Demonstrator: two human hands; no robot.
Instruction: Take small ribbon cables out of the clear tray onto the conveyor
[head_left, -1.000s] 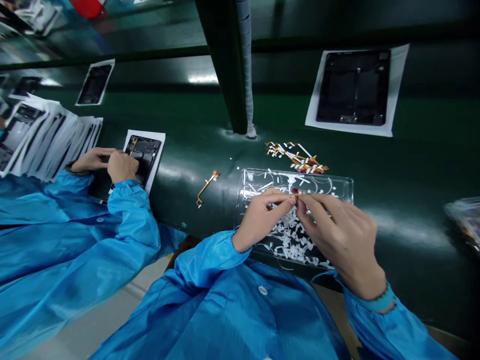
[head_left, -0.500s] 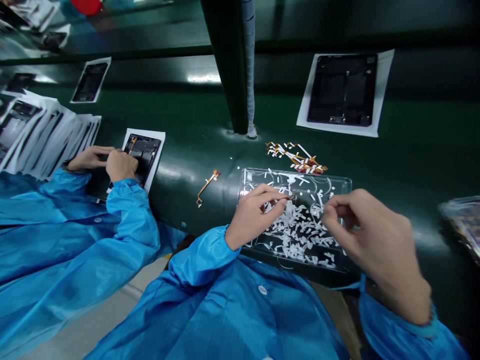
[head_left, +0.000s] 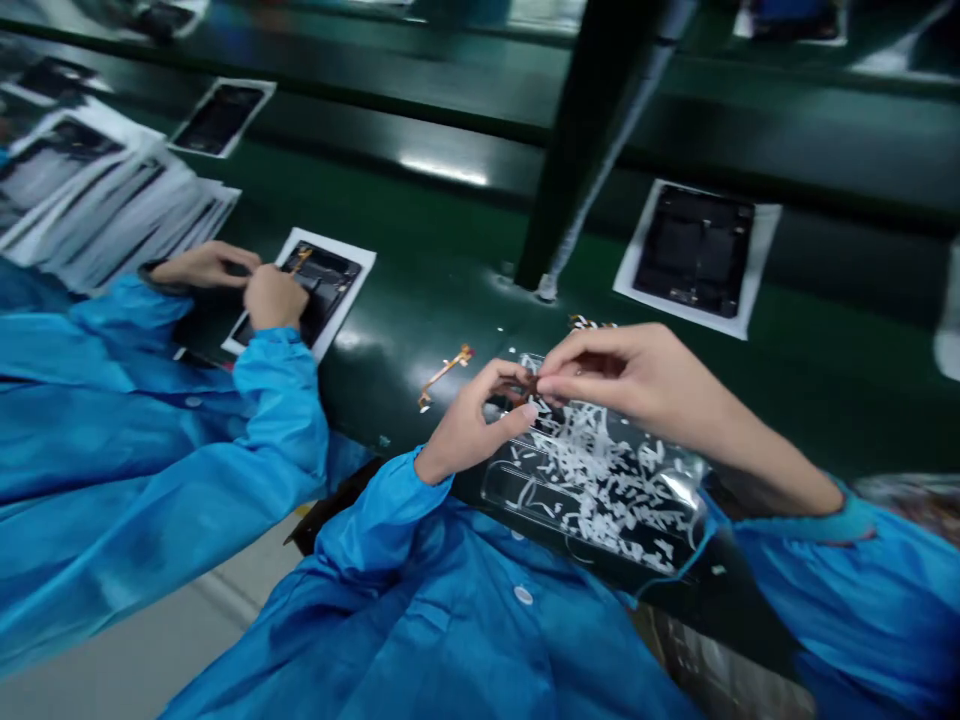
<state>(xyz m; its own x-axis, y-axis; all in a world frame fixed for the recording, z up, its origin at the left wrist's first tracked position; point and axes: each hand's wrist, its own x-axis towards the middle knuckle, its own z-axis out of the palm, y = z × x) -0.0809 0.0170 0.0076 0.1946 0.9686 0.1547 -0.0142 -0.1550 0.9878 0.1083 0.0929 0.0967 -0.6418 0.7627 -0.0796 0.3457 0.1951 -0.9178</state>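
Note:
My left hand [head_left: 476, 422] is curled around a small orange-brown flex cable [head_left: 523, 396], blurred and mostly covered by fingers. The thumb and forefinger of my right hand [head_left: 637, 378] pinch at the same cable, meeting my left fingertips. Both hands are above the far left part of a clear plastic tray [head_left: 504, 490]. Many white peeled strips [head_left: 600, 490] lie scattered in that tray. Left of my hands, a single orange flex cable [head_left: 444, 378] rests on the green bench. Behind my right hand, more flex cables [head_left: 589, 322] show only in part.
A co-worker's hands [head_left: 274, 297] work over a black panel [head_left: 330, 285] on white paper at left. Beyond them leans a stack of papered panels [head_left: 142, 220]. Another black panel [head_left: 694, 250] lies at the back right, beside a dark green post [head_left: 562, 170].
My right hand has moved left across the tray to meet my left hand at the flex cable. The view has turned and tilted, shifting the bench in the picture.

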